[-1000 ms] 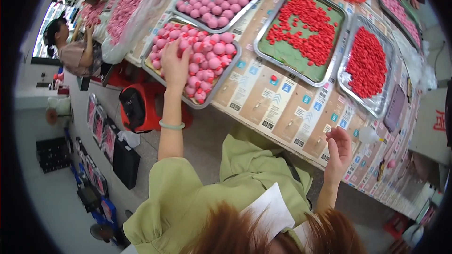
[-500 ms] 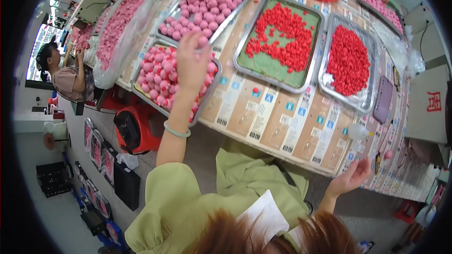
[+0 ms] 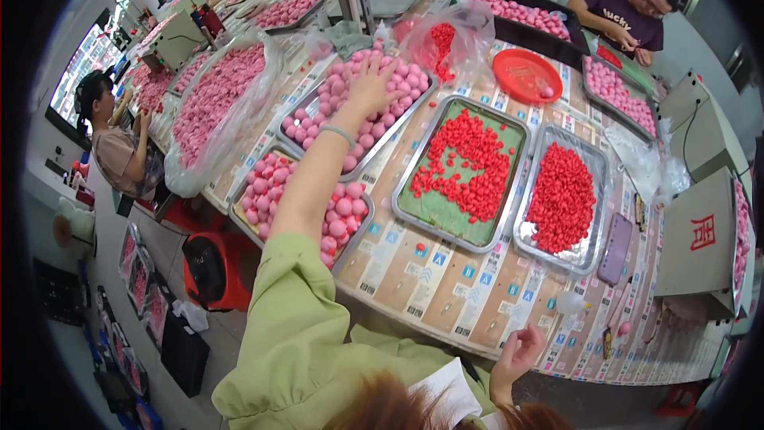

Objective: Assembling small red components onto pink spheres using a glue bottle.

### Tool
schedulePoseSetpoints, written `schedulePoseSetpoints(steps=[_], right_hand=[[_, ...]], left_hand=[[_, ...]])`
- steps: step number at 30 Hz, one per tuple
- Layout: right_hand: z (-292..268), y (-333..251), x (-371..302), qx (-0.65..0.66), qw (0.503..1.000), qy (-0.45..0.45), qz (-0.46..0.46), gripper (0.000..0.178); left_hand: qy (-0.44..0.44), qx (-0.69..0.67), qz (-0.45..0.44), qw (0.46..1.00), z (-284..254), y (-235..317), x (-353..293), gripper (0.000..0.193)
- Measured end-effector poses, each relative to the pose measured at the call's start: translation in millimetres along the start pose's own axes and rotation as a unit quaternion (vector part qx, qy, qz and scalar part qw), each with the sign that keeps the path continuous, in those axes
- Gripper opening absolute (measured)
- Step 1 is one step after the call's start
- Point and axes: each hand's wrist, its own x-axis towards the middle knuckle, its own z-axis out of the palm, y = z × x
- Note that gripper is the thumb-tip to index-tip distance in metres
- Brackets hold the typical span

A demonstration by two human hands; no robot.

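Observation:
My left hand [image 3: 371, 87] is spread over the pink balls [image 3: 410, 81] in the far metal tray [image 3: 396, 133], fingers apart and touching them; nothing shows gripped. My left forearm crosses a nearer tray, hiding part of its pink balls with red bits [image 3: 263, 195]. By the table's front edge hovers my right hand [image 3: 521, 354], its fingers loosely bent, thumb apart, with nothing visible in it. Small red pieces [image 3: 469, 155] lie on the green lining [image 3: 446, 219] of a middle tray. More red pieces [image 3: 563, 199] fill the tray to its right.
A red round plate [image 3: 513, 84] and a clear bag of red pieces [image 3: 442, 48] stand at the back. On the right lie a purple phone [image 3: 615, 248], a small bottle [image 3: 570, 302] and a loose pink ball [image 3: 625, 327]. Co-workers sit at left and far right.
My left hand has moved from above the nearer tray, where a pink ball showed at its fingers, to the far tray. The view has shifted, taking in more of the back.

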Motion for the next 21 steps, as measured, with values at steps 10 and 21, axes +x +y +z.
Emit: schedulePoseSetpoints(steps=[10,21], right_hand=[[9,26,-19,-0.164,0.986,-0.003,0.008,0.031],[16,27,-9,-0.166,0.986,-0.005,-0.023,0.028]], left_hand=[[-0.062,-0.094,0.093,0.989,29,-24,10,0.044],[-0.047,0.008,0.007,0.999,49,-57,10,0.040]])
